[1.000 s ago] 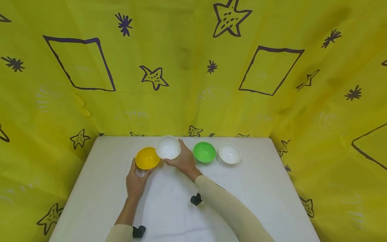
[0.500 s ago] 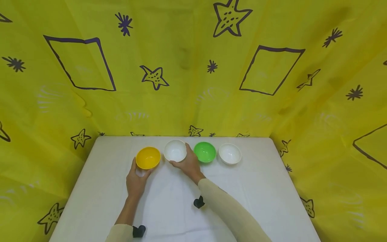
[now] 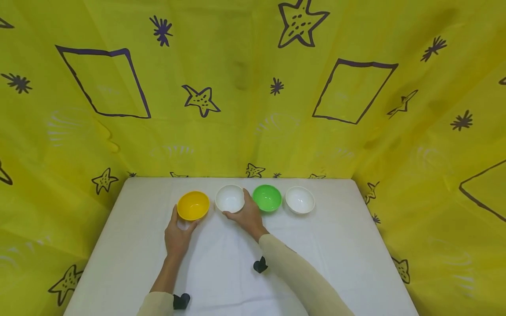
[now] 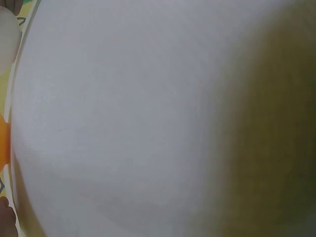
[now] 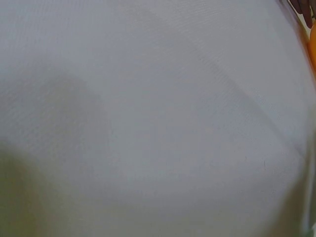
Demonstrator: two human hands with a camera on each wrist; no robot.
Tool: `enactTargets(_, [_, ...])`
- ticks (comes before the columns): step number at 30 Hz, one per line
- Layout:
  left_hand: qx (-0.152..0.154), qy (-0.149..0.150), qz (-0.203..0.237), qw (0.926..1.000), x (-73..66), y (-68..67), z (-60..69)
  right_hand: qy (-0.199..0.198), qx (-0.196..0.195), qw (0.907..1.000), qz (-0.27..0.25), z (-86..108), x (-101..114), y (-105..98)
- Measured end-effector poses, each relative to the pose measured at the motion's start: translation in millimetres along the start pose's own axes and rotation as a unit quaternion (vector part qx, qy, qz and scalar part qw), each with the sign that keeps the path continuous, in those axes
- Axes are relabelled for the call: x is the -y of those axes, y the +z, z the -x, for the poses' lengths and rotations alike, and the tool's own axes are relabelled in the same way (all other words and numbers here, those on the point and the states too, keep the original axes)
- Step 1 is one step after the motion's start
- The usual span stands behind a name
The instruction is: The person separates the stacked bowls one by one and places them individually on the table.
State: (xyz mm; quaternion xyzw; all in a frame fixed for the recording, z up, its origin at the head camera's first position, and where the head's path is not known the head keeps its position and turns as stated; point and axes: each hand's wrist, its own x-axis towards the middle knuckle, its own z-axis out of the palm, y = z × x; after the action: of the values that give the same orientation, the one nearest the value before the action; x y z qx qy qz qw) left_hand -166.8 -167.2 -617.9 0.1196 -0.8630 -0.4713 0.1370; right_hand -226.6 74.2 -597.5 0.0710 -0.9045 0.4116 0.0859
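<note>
In the head view, my left hand (image 3: 177, 237) grips the near side of an orange-yellow bowl (image 3: 193, 205), thumb on its right and fingers on its left. My right hand (image 3: 249, 215) holds a white bowl (image 3: 229, 199) by its right and near sides, just right of the yellow one. A small gap separates these two bowls. To the right of that hand sits a green bowl (image 3: 267, 198). At the left wrist view's edge, slivers of the yellow bowl (image 4: 4, 143) and white bowl (image 4: 8, 42) show. Only a bit of the yellow bowl (image 5: 312, 47) appears in the right wrist view.
A second white bowl (image 3: 300, 200) stands at the right end of the row. All the bowls are near the back edge of a table with a white cloth (image 3: 221, 272). Yellow patterned curtains (image 3: 237, 131) rise behind and on both sides.
The white bowl in my right hand has moved right and lower, away from the yellow bowl's rim, into the space before the green bowl. My left hand and the yellow bowl have stayed put.
</note>
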Motion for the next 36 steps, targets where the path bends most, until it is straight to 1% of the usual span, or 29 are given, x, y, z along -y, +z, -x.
enactTargets(9, [-0.003, 0.005, -0.002, 1.0, 2.0, 1.4, -0.6, 0.005, 0.0, 0.9999, 0.012, 3.3, 2.4, -1.4])
enactTargets(16, [0.004, -0.005, -0.002, 1.0, 0.4, 1.2, -0.9, 0.033, 0.024, 0.9989, 0.024, 4.0, 3.5, -1.0])
enactTargets(22, [0.008, -0.015, 0.004, 0.9998, -5.0, 2.1, -1.8, 0.052, 0.037, 0.9978, 0.013, 5.6, 5.0, -3.0])
enactTargets(28, [0.017, -0.022, 0.009, 0.9996, -8.7, 6.0, -4.4, 0.055, 0.038, 0.9976, 0.02, 5.4, 2.6, -0.4])
enactTargets(36, [0.034, -0.028, 0.011, 0.9989, -11.0, 13.4, -12.1, 0.051, 0.039, 0.9973, 0.035, 4.8, 1.3, 1.8])
